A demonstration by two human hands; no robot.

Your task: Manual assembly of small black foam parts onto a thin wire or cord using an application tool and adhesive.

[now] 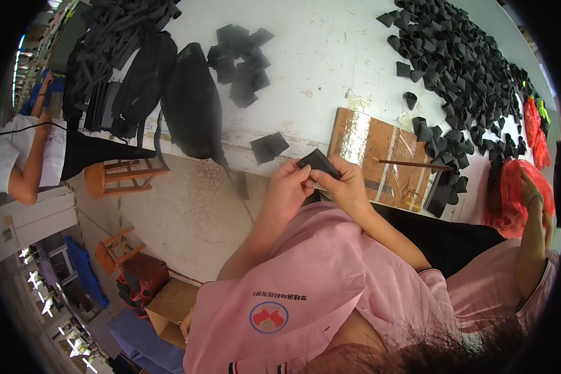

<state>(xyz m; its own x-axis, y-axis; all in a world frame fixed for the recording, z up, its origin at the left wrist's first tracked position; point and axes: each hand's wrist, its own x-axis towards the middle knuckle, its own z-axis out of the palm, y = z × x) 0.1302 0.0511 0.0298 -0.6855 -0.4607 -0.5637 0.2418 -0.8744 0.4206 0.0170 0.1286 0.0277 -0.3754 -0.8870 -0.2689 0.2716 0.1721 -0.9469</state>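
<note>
Between my hands is a small folded black piece of fabric (318, 163), held just off the table's near edge. My left hand (290, 186) pinches its left corner between thumb and fingers. On the other side, the thumb of my right hand (344, 186) presses on the piece's lower right edge, with the fingers behind it. A couple of similar flat black pieces (270, 147) lie on the white table (318, 68), left of my hands. To the right sits a wooden board (349, 138) with clear tape over it and a thin brown stick (414, 164) across it.
A big heap of folded black pieces (458, 62) spreads over the table's right side. At left are black mesh covers (192, 100), black strips (115, 37) and a loose pile of black pieces (240, 59). Another person's hand (532, 190) touches a red plastic bag (517, 206). Wooden stools (121, 177) stand left.
</note>
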